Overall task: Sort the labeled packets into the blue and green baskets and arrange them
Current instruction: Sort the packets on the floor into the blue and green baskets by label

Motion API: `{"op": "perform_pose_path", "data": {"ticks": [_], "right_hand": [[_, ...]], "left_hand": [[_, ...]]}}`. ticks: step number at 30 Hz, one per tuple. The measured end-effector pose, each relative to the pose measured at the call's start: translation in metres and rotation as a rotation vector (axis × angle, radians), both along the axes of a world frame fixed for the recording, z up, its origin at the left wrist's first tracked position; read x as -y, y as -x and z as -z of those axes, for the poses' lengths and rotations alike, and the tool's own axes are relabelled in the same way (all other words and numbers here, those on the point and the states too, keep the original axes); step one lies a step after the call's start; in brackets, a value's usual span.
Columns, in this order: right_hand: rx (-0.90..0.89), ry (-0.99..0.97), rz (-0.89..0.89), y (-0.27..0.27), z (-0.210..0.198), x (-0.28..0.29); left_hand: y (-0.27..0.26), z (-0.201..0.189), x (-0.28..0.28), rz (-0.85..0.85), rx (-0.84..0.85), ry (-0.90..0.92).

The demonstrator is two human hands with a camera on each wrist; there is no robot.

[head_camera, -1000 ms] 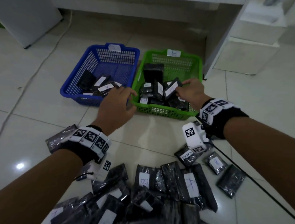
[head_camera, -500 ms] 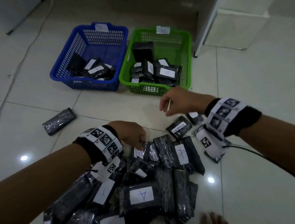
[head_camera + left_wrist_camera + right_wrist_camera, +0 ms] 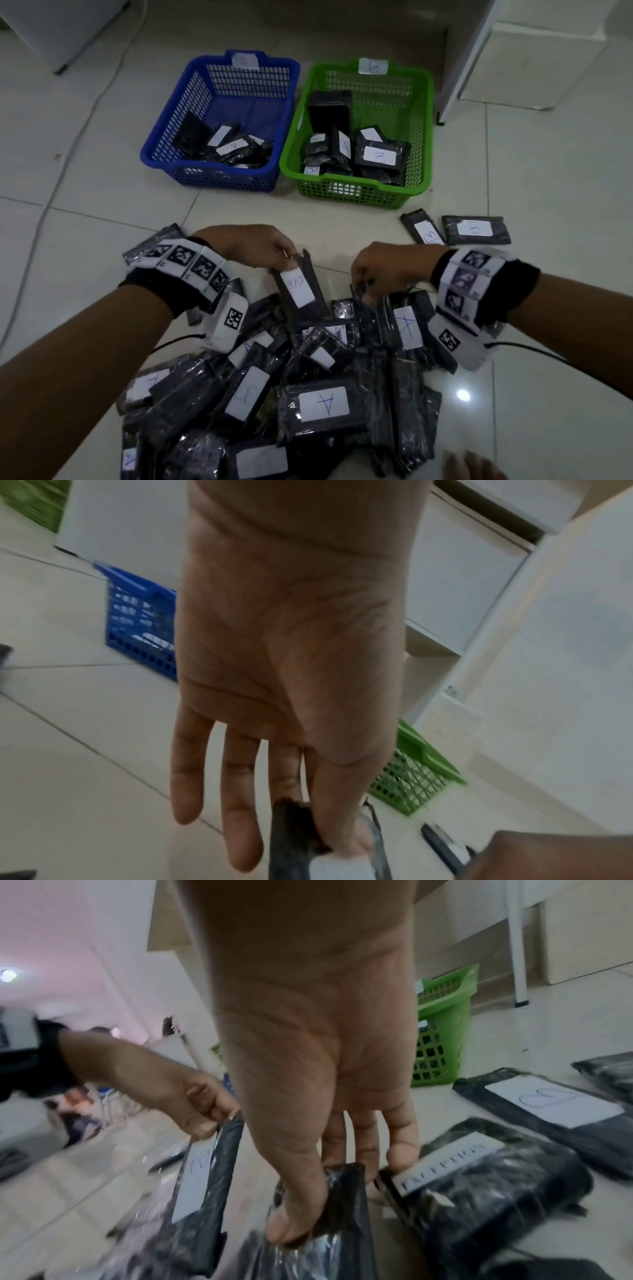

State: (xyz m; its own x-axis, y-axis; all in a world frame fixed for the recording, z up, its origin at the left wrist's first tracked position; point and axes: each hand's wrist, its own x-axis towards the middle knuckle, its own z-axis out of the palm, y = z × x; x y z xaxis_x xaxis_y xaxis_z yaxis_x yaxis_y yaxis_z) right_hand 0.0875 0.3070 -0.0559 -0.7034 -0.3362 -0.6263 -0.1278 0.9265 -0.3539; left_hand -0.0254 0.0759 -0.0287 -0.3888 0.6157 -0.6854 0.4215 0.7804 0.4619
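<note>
Fingers of the left hand (image 3: 260, 248) pinch the top end of a B packet (image 3: 297, 286), its long axis trailing back from them; the green basket (image 3: 426, 102) lies ahead and rightward. Right hand (image 3: 387, 270) fingers clamp another packet (image 3: 325, 1204), label unseen

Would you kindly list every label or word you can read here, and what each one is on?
"B": packet pinched by the left hand.
"A": large packet at the pile's front.
"A": packet below the right hand.
"B": tag on the green basket.
"B": floor packet.
Blue basket tag: too faint.
Printed label in the right wrist view: blurred.
</note>
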Motion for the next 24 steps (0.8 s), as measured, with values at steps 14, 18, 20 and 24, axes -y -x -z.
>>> {"op": "perform_pose_path", "data": {"ticks": [14,18,20,24], "right_hand": [[-0.536,0.334,0.208,0.009,-0.005,-0.008],[-0.453,0.29,0.276,0.002,0.01,-0.012],[-0.412,0.268,0.273,0.002,0.01,-0.018],[-0.357,0.308,0.381,0.004,0.006,-0.026]], "left_hand": [[0.01,0.002,0.028,-0.594,-0.17,-0.221],[0.005,0.005,0.023,-0.561,-0.195,-0.248],[0.003,0.006,0.019,-0.547,-0.191,-0.251],[0.0,0.007,0.015,-0.549,-0.166,-0.26]]}}
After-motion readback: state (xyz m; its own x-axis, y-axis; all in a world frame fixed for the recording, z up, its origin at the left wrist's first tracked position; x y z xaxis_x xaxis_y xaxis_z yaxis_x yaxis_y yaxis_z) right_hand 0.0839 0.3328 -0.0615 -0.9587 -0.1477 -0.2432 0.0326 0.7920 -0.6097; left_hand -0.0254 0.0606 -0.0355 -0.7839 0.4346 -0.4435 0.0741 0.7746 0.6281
